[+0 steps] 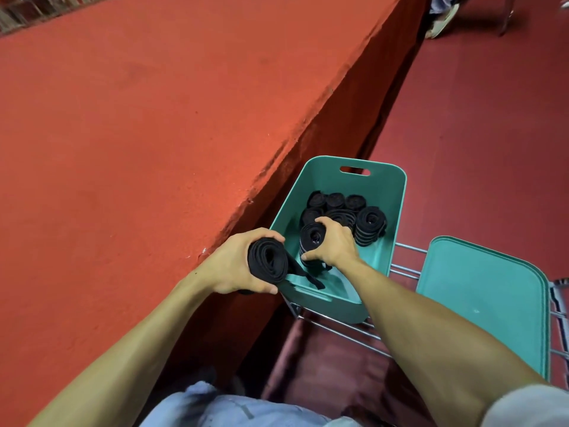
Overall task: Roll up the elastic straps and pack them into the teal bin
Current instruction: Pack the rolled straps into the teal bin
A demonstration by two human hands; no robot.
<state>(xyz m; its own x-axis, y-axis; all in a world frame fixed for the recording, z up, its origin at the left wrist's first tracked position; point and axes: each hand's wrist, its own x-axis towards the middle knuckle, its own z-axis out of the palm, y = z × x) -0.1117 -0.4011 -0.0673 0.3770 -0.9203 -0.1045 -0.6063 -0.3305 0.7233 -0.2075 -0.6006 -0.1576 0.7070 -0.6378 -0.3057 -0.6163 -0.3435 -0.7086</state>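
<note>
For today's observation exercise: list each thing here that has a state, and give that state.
teal bin: open, partly filled with rolled straps
lid: off, lying beside bin
left hand: gripping rolled strap, tail loose
right hand: holding second roll inside bin

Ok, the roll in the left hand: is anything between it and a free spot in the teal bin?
Only partly. The right hand, setting its own roll in, sits just beyond the left hand's roll. The near end of the teal bin looks bare, and its lid lies off to the side.
</note>
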